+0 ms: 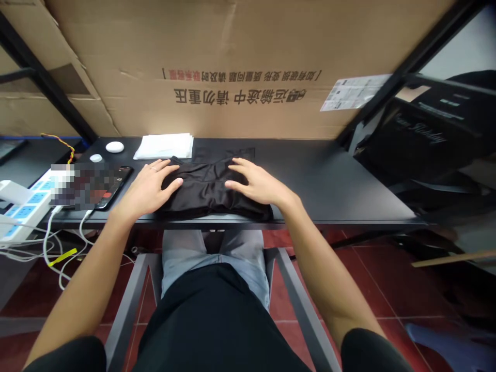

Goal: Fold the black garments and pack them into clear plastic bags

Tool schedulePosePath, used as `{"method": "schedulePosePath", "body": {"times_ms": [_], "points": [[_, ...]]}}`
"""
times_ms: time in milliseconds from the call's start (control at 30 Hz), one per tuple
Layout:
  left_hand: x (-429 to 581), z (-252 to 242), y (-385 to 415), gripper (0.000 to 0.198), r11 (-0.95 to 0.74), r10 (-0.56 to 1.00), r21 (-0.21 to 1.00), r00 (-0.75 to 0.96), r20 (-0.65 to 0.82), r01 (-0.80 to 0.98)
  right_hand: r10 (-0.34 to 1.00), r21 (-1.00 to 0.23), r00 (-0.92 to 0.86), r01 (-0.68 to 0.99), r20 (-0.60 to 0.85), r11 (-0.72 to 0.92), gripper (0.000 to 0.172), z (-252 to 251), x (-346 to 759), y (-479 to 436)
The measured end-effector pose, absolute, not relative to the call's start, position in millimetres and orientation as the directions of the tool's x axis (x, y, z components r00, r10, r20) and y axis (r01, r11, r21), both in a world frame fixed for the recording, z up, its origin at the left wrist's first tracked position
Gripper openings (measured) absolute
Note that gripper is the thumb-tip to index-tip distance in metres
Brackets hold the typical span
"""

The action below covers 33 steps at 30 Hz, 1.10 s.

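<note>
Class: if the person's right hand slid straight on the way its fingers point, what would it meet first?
The right hand rests on the crumpled black fabric garment, so that comes first; past it, the flat stack of folded white sheets looks next in line, though depth is unclear.

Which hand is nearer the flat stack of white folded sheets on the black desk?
Left. The left hand rests just in front of the flat white folded stack; the right hand sits farther away, front and to the stack's right.
</note>
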<state>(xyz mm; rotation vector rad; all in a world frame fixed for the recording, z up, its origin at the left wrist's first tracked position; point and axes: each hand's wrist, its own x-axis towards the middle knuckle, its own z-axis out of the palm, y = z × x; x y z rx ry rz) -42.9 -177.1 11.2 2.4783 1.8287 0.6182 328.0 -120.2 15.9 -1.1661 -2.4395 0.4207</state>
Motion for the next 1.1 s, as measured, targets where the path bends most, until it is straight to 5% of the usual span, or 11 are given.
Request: {"method": "schedulePosePath", "body": {"times_ms": [100,233,800,1100], "points": [[-44.1,-4.4,-181.5,0.071,-0.256,0.945,0.249,0.187,0.269,0.934,0.850,-0.446,-0.524,0.749,0.054,0.490,0.094,2.2,335.6,-131.9],[-43.2,-19.7,-181.1,0.075,-0.219,0.962,0.309,0.153,0.224,0.926,0.879,-0.456,-0.474,0.774,0.044,0.440,0.106,-14.5,352.2,-132.7],[-36.1,-29.3,-186.0,0.071,-0.183,0.967,0.302,0.116,0.226,0.936,0.851,-0.549,-0.453,0.655,0.264,0.519,0.064,-32.8,362.3,-133.7],[-36.7,-28.9,-181.4,0.070,-0.176,0.968,0.302,0.109,0.226,0.937,0.842,-0.544,-0.454,0.645,0.291,0.536,0.061,-34.7,361.4,-130.0]]}}
